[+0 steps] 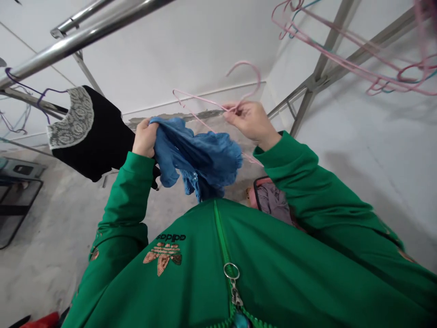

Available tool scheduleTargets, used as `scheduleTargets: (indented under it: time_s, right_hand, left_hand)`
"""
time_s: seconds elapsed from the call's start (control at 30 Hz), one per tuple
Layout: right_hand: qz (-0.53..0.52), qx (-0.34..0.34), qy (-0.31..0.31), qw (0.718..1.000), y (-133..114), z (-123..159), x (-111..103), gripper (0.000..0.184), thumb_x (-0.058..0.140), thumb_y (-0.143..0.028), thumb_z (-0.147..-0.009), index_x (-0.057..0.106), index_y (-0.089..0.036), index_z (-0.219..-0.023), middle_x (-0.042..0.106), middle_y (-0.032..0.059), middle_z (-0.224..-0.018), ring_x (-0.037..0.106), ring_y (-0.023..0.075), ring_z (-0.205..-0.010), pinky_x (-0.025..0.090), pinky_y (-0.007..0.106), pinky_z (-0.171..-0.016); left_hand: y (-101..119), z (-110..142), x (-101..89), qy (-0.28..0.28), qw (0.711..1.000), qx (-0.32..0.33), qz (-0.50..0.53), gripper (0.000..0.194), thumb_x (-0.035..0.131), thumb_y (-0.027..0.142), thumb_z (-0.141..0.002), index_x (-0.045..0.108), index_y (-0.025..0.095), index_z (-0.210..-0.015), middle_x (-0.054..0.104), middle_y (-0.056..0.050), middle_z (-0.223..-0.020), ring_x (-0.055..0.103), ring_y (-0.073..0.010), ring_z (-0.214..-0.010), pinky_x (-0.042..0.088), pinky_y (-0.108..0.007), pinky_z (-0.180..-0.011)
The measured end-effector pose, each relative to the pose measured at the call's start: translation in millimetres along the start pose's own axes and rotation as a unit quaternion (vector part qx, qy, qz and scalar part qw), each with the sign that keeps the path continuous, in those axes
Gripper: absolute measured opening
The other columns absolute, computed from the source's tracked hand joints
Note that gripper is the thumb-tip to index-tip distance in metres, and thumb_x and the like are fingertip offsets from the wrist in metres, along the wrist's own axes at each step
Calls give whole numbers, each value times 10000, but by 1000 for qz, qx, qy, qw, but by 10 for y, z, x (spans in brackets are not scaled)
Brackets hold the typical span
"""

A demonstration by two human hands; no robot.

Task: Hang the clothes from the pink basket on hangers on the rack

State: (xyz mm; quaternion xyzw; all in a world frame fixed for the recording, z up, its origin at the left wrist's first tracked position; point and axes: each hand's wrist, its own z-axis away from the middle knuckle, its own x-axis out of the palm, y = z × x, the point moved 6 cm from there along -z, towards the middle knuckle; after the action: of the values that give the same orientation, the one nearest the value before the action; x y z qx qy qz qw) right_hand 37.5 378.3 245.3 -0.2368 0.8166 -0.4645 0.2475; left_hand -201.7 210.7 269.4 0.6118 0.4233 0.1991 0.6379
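Observation:
My left hand (145, 137) is closed on the edge of a blue garment (201, 152), which hangs bunched in front of my chest. Small shiny trim shows on the garment's lower folds. Between thumb and fingers, my right hand (251, 119) pinches a pink hanger (201, 98) just below its hook, which curves upward. One arm of the hanger reaches left above the garment, and its lower part passes behind the cloth. Whether the hanger is inside the garment or behind it, I cannot tell.
A black top with a lace collar (80, 118) hangs at left from a metal rail (85, 42). Several pink hangers (341, 57) hang on a rack at upper right. A basket with greyish clothes (273, 200) stands on the floor below my right arm. A black-framed stand (17, 207) is far left.

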Motion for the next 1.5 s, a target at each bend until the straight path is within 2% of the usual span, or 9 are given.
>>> scheduleTargets:
  time_s: [0.23,0.43,0.57,0.77,0.93,1.07,1.17,1.3,1.5]
  right_hand:
    - [-59,57,7,997,-312,680,-292,345,602,-534,-879,708,-208,-843,399,-45,-481,365,80,-467,357,266,-492]
    - [-43,122,-98,987,-255,938,70,441,565,-598,-870,692,-176,-859,455,-30,-533,409,91,-505,356,263,-509]
    - [-46,86,-113,989,-175,831,408,461,500,-577,-899,642,-162,-759,464,-17,-559,460,112,-577,396,272,-597]
    - [-17,29,-107,994,-4,554,850,451,424,-517,-915,479,-178,-622,492,0,-624,478,116,-642,395,273,-681]
    - [-20,-15,-78,997,120,274,734,464,442,-526,-917,467,-185,-603,506,8,-647,484,116,-654,412,271,-681]
    - [-2,-59,-103,993,31,72,506,416,465,-494,-935,534,-174,-678,522,7,-683,490,112,-674,433,270,-686]
    - [90,-111,2,990,-87,64,289,333,491,-479,-937,577,-172,-842,562,24,-771,514,139,-765,455,311,-775]
    - [229,-178,196,937,-73,527,140,280,500,-461,-926,510,-196,-834,557,55,-818,509,177,-827,439,355,-820]
    - [369,73,-19,926,1055,1150,655,324,549,-468,-878,566,-150,-941,621,126,-943,555,254,-900,445,377,-782]
  left_hand:
    - [-109,-105,-170,33,996,17,-76,75,516,154,-721,544,157,-651,467,36,-534,438,-81,-484,353,-183,-458]
    - [-165,-178,-253,57,973,59,-215,88,467,124,-657,474,180,-589,373,44,-511,392,-93,-502,344,-208,-501]
    - [44,-29,-80,31,918,149,-365,134,514,120,-652,431,189,-573,384,24,-562,463,-140,-619,401,-263,-630]
    - [186,468,506,-90,832,255,-484,107,529,101,-727,569,173,-794,587,-76,-870,596,-236,-880,453,-322,-752]
    - [241,656,708,-154,788,303,-514,262,431,110,-856,607,180,-1036,593,-132,-1138,586,-242,-1005,474,-348,-819]
    - [348,650,701,-146,759,345,-533,170,457,192,-893,613,205,-958,645,-106,-1072,550,-292,-1101,434,-439,-944]
    - [284,594,670,-142,774,293,-543,163,435,180,-894,594,192,-927,649,-110,-1003,601,-285,-1010,470,-405,-864]
    - [223,542,534,-92,825,277,-483,140,432,192,-903,564,197,-950,629,-100,-977,616,-262,-1017,474,-356,-877]
    - [313,671,429,-88,842,318,-427,149,413,266,-932,541,193,-907,590,-75,-877,621,-245,-973,473,-365,-896]
